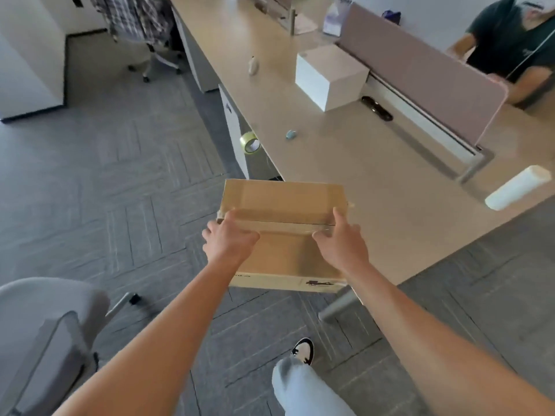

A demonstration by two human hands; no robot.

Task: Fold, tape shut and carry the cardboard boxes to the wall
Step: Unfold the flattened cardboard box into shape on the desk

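Cardboard box (282, 202) (taped) | left hand (228, 239), right hand (342, 240) gripping

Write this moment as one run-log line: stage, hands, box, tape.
stage: carrying | hands: left and right grip box sides | box: closed, seam taped, off desk | tape: at desk edge
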